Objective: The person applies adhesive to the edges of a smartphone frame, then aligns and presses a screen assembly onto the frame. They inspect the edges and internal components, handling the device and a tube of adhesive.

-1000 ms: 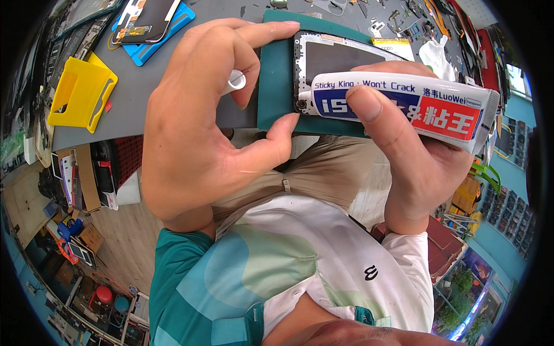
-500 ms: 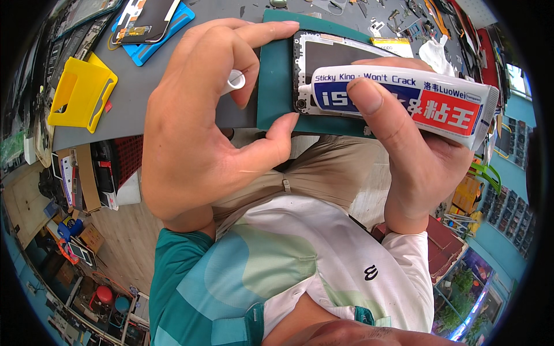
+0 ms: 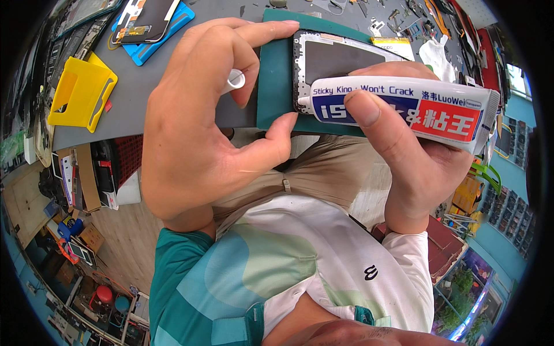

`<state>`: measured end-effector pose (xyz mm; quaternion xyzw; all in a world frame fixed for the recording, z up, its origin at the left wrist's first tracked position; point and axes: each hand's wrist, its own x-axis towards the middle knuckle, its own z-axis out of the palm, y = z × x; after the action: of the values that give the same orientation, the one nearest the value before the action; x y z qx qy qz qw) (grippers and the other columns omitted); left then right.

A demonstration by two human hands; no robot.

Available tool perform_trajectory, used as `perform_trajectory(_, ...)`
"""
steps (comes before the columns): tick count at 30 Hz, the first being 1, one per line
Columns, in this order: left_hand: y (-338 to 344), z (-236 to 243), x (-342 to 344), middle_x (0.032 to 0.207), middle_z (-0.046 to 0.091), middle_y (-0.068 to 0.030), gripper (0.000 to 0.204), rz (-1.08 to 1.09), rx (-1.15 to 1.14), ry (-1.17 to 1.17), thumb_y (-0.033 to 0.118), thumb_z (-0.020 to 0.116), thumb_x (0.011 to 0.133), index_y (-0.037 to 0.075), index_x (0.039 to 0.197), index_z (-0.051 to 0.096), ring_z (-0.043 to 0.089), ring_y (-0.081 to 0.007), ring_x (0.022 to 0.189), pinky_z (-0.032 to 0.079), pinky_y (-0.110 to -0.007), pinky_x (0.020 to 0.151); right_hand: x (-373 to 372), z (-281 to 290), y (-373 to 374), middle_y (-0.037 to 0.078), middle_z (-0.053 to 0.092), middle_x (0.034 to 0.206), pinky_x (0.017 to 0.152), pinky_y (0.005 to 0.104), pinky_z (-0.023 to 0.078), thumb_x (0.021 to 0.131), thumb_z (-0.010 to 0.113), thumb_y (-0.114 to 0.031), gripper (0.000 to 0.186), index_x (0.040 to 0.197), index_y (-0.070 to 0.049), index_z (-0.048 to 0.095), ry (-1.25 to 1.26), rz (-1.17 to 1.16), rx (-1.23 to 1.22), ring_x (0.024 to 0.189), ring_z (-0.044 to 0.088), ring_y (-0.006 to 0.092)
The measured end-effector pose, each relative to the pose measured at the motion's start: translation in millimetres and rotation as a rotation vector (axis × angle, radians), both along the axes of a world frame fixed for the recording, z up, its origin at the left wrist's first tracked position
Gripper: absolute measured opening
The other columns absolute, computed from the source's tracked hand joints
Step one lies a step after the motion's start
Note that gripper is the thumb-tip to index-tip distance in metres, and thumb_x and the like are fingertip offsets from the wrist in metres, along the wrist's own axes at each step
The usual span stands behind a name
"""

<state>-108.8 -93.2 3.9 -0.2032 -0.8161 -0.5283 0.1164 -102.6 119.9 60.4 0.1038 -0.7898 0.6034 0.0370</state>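
My left hand (image 3: 196, 132) has a small white cap (image 3: 235, 79) in its curled fingers, while its index finger reaches to the top left corner of an opened black phone frame (image 3: 323, 55) and its thumb rests by the lower left corner. The phone lies on a teal mat (image 3: 274, 63). My right hand (image 3: 392, 138) is closed on a white, blue and red glue tube (image 3: 447, 115), thumb on top. The tube lies sideways over the phone, its white nozzle at the lower left edge of the frame; whether the tip touches cannot be told.
A yellow plastic holder (image 3: 81, 95) and a blue holder with a phone part (image 3: 161, 34) are at the left of the grey bench (image 3: 121, 81). Small metal parts, a yellow battery (image 3: 392, 45) and white tissue (image 3: 438, 60) lie behind the phone. Stacked phone parts crowd both sides.
The tube and my right thumb moved slightly up along the phone's left edge, then back down toward me. My left hand stays where it was.
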Motion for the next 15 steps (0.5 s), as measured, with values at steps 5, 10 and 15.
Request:
perform_trajectory(5, 0.0, 0.0, -0.8, 0.136, 0.069, -0.0284, 0.050, -0.006, 0.000, 0.006, -0.006, 0.076, 0.063, 0.010, 0.088, 0.036, 0.060, -0.0316, 0.127, 0.040, -0.042, 0.114, -0.2, 0.6, 1.4, 0.015, 0.077, 0.097, 0.079, 0.0282, 0.056, 0.081, 0.083, 0.001, 0.018, 0.097, 0.006, 0.078, -0.008, 0.014, 0.011, 0.086, 0.072, 0.0188)
perform_trajectory(10, 0.0, -0.5, -0.4, 0.136, 0.069, -0.0287, 0.049, -0.009, -0.004, 0.007, -0.005, 0.075, 0.063, 0.010, 0.089, 0.036, 0.060, -0.0320, 0.126, 0.039, -0.043, 0.115, -1.1, -1.3, 5.1, 0.016, 0.077, 0.097, 0.079, 0.0286, 0.056, 0.080, 0.084, 0.002, 0.019, 0.097, 0.006, 0.077, 0.010, 0.038, 0.019, 0.086, 0.072, 0.0189)
perform_trajectory(15, 0.6, 1.2, -0.2, 0.136, 0.069, -0.0287, 0.048, -0.004, -0.004, -0.005, -0.005, 0.074, 0.063, 0.010, 0.088, 0.036, 0.060, -0.0323, 0.127, 0.039, -0.043, 0.115, 1.0, 0.7, 3.6, 0.016, 0.077, 0.097, 0.079, 0.0288, 0.056, 0.080, 0.084, 0.002, 0.020, 0.097, 0.006, 0.077, -0.005, 0.020, 0.007, 0.086, 0.072, 0.0193)
